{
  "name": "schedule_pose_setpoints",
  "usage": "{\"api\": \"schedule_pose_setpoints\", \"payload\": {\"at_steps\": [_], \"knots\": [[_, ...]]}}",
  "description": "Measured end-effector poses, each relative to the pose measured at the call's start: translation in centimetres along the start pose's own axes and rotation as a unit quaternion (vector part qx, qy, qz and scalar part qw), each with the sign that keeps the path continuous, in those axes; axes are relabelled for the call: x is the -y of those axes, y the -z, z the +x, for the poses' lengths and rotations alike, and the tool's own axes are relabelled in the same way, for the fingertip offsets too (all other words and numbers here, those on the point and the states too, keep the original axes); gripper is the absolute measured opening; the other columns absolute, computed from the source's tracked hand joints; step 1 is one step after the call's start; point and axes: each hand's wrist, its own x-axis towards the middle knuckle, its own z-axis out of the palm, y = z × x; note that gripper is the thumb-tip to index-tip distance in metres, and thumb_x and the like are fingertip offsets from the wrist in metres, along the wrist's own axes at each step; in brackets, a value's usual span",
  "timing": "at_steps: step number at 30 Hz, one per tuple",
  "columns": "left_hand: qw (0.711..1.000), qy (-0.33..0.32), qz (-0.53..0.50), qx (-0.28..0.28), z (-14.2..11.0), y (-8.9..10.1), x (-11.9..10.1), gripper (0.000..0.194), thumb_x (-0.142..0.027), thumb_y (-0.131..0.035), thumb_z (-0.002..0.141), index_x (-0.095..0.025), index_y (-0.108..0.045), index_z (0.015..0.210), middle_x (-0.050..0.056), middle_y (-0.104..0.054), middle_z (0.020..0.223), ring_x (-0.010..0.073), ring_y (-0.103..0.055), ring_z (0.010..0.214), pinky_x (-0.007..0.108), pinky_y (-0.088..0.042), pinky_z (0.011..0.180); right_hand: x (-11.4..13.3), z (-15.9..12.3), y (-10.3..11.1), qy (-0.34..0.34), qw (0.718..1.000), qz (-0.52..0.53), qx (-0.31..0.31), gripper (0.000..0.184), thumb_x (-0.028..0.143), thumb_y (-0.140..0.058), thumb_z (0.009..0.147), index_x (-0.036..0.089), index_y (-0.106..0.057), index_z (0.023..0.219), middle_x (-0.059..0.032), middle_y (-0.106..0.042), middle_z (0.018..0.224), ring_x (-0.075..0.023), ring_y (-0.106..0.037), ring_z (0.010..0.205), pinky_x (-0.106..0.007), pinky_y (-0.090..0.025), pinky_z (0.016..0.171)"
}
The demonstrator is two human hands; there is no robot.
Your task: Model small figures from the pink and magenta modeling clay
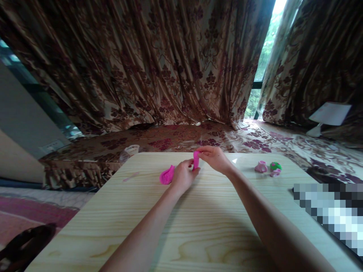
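Observation:
Both my hands meet over the far middle of a pale wooden table [198,226]. My left hand [183,175] and my right hand [214,158] each pinch a small strip of bright pink clay [196,159] held upright between them. A bigger lump of the same pink clay [166,175] lies on the table just left of my left hand, touching or nearly touching it.
Small clay pieces in pale pink [261,167] and green [275,166] sit at the table's far right. A thin pink stick [131,176] lies at far left, a clear plastic cup [129,152] beyond the edge. Patterned curtains [159,68] hang behind; a white lamp [329,115] stands at right.

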Motion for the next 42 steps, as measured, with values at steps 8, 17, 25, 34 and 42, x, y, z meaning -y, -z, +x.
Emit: {"api": "schedule_pose_setpoints", "payload": {"at_steps": [8,17,25,34,42], "knots": [[0.998,0.022,0.040,0.049,-0.3,0.3,0.0,0.021,-0.021,-0.054,0.077,-0.023,-0.067,0.093,0.001,-0.070,0.086,0.0159,-0.061,0.076,0.023,-0.042,0.066,0.5,-0.3,0.2,0.013,1.000,-0.012,0.012,0.019,0.029,-0.059,0.077,0.017,-0.066,0.090,-0.0039,-0.069,0.086,-0.0148,-0.064,0.078,-0.027,-0.050,0.073],[0.992,0.005,0.110,0.054,-0.1,0.0,1.0,0.017,-0.020,-0.055,0.074,-0.020,-0.070,0.082,0.007,-0.068,0.085,0.0190,-0.059,0.079,0.026,-0.040,0.068,-0.2,-0.2,-0.7,0.011,0.999,0.019,0.032,0.022,0.024,-0.058,0.078,0.015,-0.059,0.098,-0.0059,-0.066,0.092,-0.0125,-0.065,0.076,-0.024,-0.052,0.069],[0.988,-0.002,0.148,0.041,-0.5,0.1,1.0,0.018,-0.027,-0.054,0.077,-0.021,-0.070,0.083,0.007,-0.067,0.086,0.0213,-0.057,0.086,0.027,-0.040,0.073,-0.6,-0.3,-0.8,0.025,0.999,-0.009,0.028,0.023,0.024,-0.059,0.077,0.016,-0.060,0.099,-0.0053,-0.066,0.092,-0.0130,-0.063,0.078,-0.026,-0.051,0.071],[0.987,-0.013,0.158,0.037,-0.7,0.1,1.3,0.020,-0.028,-0.055,0.077,-0.021,-0.068,0.088,0.007,-0.064,0.087,0.0211,-0.057,0.085,0.029,-0.040,0.076,-0.7,-0.3,-0.7,0.028,0.999,-0.040,0.021,0.032,0.025,-0.059,0.077,0.018,-0.055,0.109,-0.0047,-0.066,0.092,-0.0120,-0.062,0.075,-0.024,-0.050,0.068],[0.988,-0.012,0.150,0.040,-0.6,0.1,1.4,0.019,-0.031,-0.055,0.077,-0.022,-0.071,0.084,0.007,-0.064,0.089,0.0223,-0.056,0.089,0.029,-0.040,0.077,-0.8,-0.3,-0.8,0.034,0.998,-0.056,0.026,0.026,0.024,-0.059,0.077,0.018,-0.060,0.102,-0.0044,-0.066,0.092,-0.0130,-0.061,0.077,-0.026,-0.050,0.071]]}}
